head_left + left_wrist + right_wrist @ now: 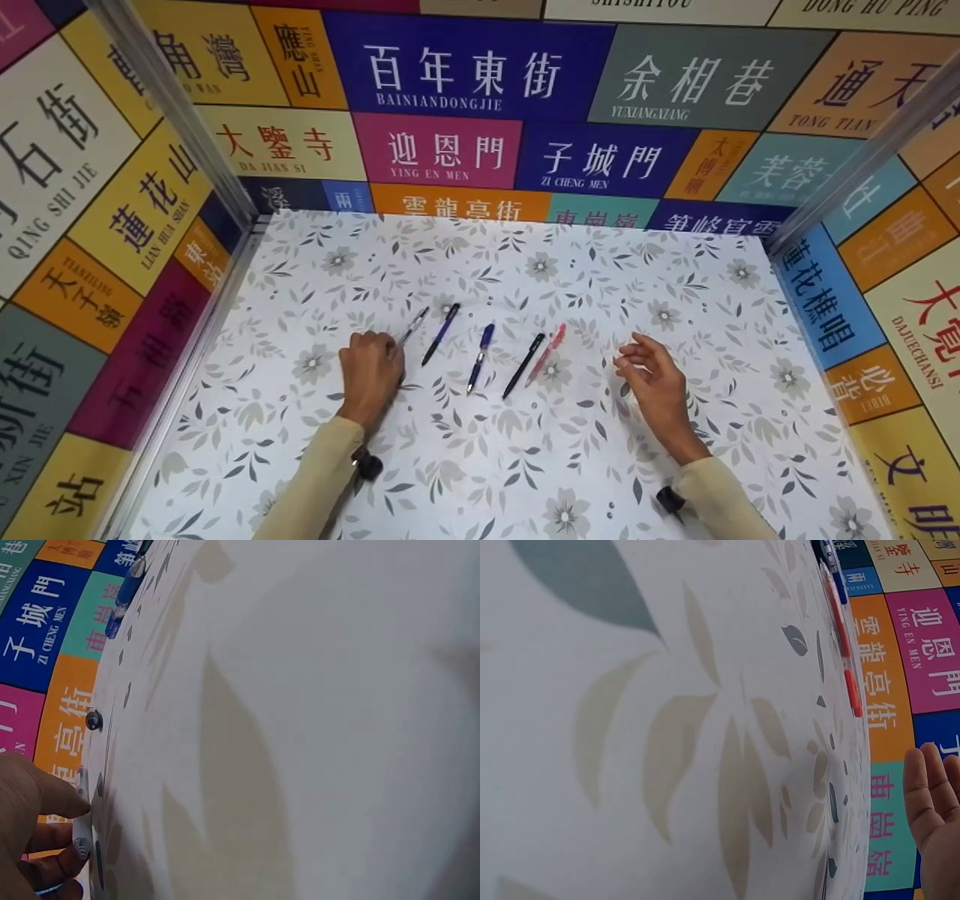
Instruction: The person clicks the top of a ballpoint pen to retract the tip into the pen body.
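Note:
At the left end of a row of pens, my left hand [370,373] pinches a clear pen [412,328] between thumb and fingers. The left wrist view shows the same pen [82,829] close along the table surface. Just right of it lies a dark blue and black pen [440,334]. Further along come a blue pen [481,358], a black pen [523,366] and a pink pen [547,355], the last two close together. My right hand [654,381] hovers to the right of the row, fingers loosely bent and holding nothing.
A white cloth with grey leaves and flowers covers the table [480,465]. Panels of coloured signs [465,67] stand behind the table and along both sides, with metal posts [187,112] at the corners.

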{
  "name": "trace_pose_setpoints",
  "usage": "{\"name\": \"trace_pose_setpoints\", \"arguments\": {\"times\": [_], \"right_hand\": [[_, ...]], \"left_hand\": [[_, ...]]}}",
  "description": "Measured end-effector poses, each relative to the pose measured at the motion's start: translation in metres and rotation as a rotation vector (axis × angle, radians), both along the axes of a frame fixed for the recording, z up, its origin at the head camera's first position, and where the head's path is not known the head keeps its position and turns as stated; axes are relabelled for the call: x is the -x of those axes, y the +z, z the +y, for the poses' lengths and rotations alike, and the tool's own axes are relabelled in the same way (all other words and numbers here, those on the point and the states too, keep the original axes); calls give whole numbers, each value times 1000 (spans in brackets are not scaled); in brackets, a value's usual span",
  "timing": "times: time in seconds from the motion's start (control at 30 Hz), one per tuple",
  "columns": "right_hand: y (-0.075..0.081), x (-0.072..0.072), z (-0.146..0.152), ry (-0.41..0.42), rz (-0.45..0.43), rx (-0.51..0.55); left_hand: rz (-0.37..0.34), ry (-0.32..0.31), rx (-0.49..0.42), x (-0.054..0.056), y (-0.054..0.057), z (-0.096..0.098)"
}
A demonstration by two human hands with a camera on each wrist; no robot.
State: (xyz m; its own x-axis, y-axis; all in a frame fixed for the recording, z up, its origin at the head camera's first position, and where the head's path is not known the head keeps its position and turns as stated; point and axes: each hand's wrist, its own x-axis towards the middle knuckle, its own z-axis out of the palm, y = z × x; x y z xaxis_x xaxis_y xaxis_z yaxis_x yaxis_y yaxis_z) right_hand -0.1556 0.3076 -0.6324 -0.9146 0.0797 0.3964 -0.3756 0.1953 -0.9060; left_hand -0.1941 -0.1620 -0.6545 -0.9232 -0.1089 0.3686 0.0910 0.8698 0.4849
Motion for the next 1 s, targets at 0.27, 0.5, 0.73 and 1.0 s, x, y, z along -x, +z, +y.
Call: {"name": "trace_pose_setpoints", "arguments": {"times": [0.27,0.5,0.73,1.0], "right_hand": [[2,-1,0,1,4,6],[0,-1,1,5,24,9],[1,-4,2,18,20,-3],[0,-5,4,2,5,1]], "left_hand": [[73,-141,-74,7,10,4],[62,-330,-105,19,13,12],[42,-421,-26,34,13,22],[-31,-478,123,44,13,27]]}}
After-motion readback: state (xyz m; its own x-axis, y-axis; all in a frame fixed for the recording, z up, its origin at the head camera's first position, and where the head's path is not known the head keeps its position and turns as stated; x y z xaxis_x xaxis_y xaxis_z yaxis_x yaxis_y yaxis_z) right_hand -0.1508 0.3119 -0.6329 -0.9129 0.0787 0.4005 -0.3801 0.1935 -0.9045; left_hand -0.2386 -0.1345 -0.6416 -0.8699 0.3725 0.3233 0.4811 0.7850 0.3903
